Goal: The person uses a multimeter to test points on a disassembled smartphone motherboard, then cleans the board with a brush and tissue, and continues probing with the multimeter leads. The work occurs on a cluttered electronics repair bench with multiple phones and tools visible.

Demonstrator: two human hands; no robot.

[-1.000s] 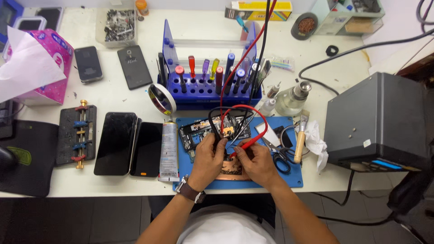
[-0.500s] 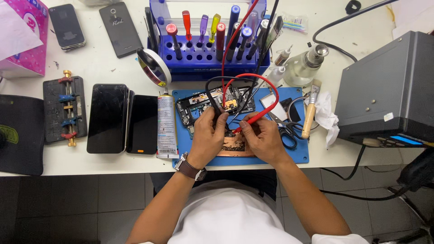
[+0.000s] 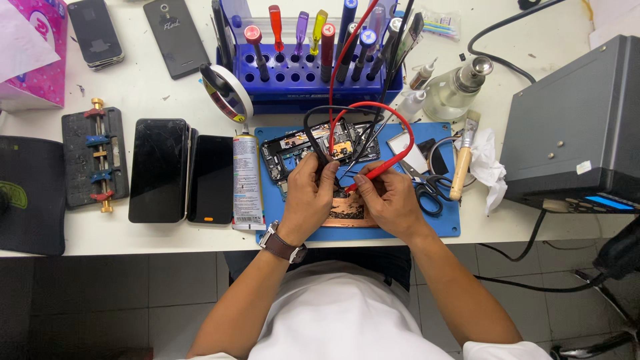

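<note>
My left hand (image 3: pixel 308 195) grips a black test probe (image 3: pixel 321 160), tip pointed at an opened phone (image 3: pixel 313 150) lying on a blue work mat (image 3: pixel 440 223). My right hand (image 3: pixel 390 200) holds a red test probe (image 3: pixel 370 177), its red lead (image 3: pixel 393 127) looping up over the phone beside a black lead. Both hands rest close together over a copper-coloured part (image 3: pixel 347 212) on the mat. A watch with a brown strap sits on my left wrist.
A blue tool rack (image 3: pixel 300 73) with screwdrivers stands behind the mat, a tape roll (image 3: pixel 227 90) beside it. Left of the mat: a spray can (image 3: pixel 247 180), two dark phones (image 3: pixel 180 170), a board holder (image 3: pixel 95 157). Right: scissors (image 3: pixel 427 187), brush (image 3: pixel 461 160), glass bottle (image 3: pixel 457 83), grey power unit (image 3: pixel 573 127).
The camera has tilted down and closer, so the bench shifts up in view. My hands stay over the opened phone with both probes; the red probe sits slightly lower.
</note>
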